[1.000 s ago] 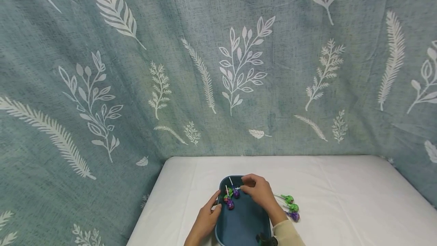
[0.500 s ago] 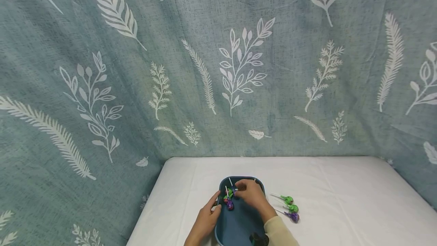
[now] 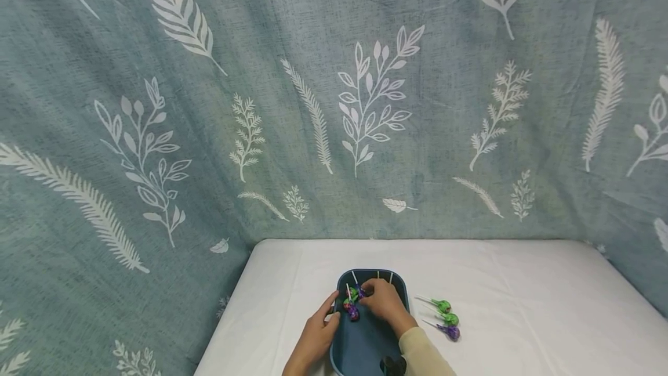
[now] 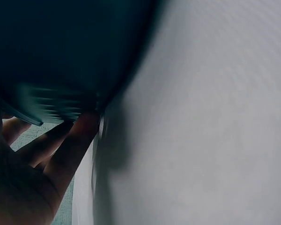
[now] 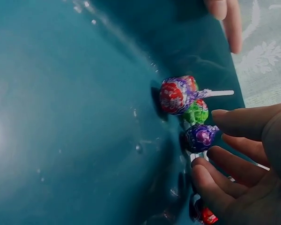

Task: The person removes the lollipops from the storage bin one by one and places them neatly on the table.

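Note:
A dark blue bin (image 3: 360, 353) holds several wrapped lollipops along its far end. My left hand (image 3: 316, 332) grips its left rim; in the left wrist view the fingers (image 4: 68, 152) lie along the outer wall. Inside, my right hand (image 3: 385, 300) is at the far end, fingers bent and apart around a purple lollipop (image 5: 201, 137). A green lollipop (image 5: 196, 111) and a red and purple lollipop (image 5: 177, 95) with a white stick lie beside it. Lower down, a red wrapper (image 5: 209, 216) shows partly behind the fingers. White sticks stand against the far wall.
Right of the bin, two green lollipops (image 3: 443, 306) and a purple lollipop (image 3: 450, 332) lie on the white tabletop (image 3: 522, 306), sticks pointing left. A leaf-patterned curtain (image 3: 313, 103) hangs behind the table. A black wrist device (image 3: 394, 366) sits on the right wrist.
My right hand has moved left and slightly nearer within the bin, onto the purple lollipop, uncovering sticks at the far right. The left hand stays on the rim.

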A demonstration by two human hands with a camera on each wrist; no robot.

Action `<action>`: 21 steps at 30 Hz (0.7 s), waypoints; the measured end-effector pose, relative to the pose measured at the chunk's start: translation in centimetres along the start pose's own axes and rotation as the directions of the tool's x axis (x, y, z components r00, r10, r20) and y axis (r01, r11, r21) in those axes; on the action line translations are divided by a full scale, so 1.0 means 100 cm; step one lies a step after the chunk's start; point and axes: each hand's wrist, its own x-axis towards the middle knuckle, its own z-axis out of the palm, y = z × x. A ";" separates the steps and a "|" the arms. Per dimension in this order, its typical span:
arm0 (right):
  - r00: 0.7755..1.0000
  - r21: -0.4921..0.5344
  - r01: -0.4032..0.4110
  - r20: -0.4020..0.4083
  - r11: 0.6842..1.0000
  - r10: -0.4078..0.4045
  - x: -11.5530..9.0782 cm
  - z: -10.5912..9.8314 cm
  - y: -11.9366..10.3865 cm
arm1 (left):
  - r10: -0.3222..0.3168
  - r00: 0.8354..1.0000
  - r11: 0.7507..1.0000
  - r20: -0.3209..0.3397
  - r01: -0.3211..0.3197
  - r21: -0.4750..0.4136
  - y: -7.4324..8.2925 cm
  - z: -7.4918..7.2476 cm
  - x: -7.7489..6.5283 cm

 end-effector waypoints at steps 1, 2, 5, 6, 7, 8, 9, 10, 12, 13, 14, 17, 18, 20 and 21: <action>1.000 -0.004 0.000 -0.003 1.000 0.000 0.000 0.001 0.000 | 0.000 1.000 1.000 0.000 0.000 0.000 0.000 0.000 0.000; 1.000 -0.005 -0.007 -0.004 1.000 0.007 0.001 0.001 0.001 | 0.000 1.000 1.000 0.001 0.000 -0.002 0.000 0.000 0.000; 1.000 -0.012 -0.019 -0.009 1.000 0.019 0.003 0.003 0.001 | 0.000 1.000 1.000 0.005 0.000 -0.007 0.000 0.000 0.000; 1.000 -0.013 -0.021 -0.010 1.000 0.021 0.003 0.003 0.001 | -0.002 1.000 1.000 0.006 0.002 -0.008 0.000 0.000 0.000; 1.000 -0.016 -0.019 -0.013 1.000 0.019 0.004 0.004 0.001 | -0.002 1.000 1.000 0.006 0.002 -0.008 0.000 0.000 0.000; 1.000 -0.014 -0.022 -0.014 1.000 0.022 0.005 0.004 0.001 | -0.002 1.000 1.000 0.006 0.002 -0.007 -0.001 0.000 0.000; 1.000 -0.018 -0.019 -0.015 1.000 0.019 0.005 0.004 0.001 | -0.002 1.000 1.000 0.006 0.002 -0.007 -0.001 0.000 0.001; 1.000 -0.022 -0.015 -0.016 1.000 0.014 0.006 0.004 0.002 | -0.003 1.000 1.000 0.006 0.003 -0.008 -0.001 0.000 0.001; 1.000 -0.027 0.000 -0.019 1.000 0.000 0.006 0.006 0.002 | -0.006 1.000 1.000 0.004 0.006 -0.008 -0.001 0.001 0.001; 1.000 -0.031 0.008 -0.020 0.999 -0.009 0.006 0.006 0.003 | -0.006 1.000 1.000 0.003 0.006 -0.008 -0.001 0.001 0.001; 1.000 -0.035 0.012 -0.021 0.999 -0.013 0.006 0.007 0.003 | -0.005 1.000 1.000 0.001 0.005 -0.008 -0.001 0.001 0.000; 0.999 -0.061 0.036 -0.033 0.998 -0.038 0.006 0.011 0.004 | -0.005 1.000 1.000 -0.001 0.005 -0.009 -0.001 0.001 0.000; 0.998 -0.073 0.043 -0.037 0.996 -0.045 0.006 0.012 0.004 | -0.005 1.000 1.000 -0.001 0.005 -0.010 -0.001 0.001 0.000; 0.997 -0.101 0.051 -0.047 0.994 -0.056 0.006 0.014 0.004 | -0.007 1.000 1.000 0.001 0.007 -0.012 -0.001 0.001 0.000; 0.997 -0.112 0.055 -0.053 0.992 -0.061 0.006 0.014 0.003 | -0.005 1.000 1.000 0.002 0.005 -0.013 -0.001 0.001 0.000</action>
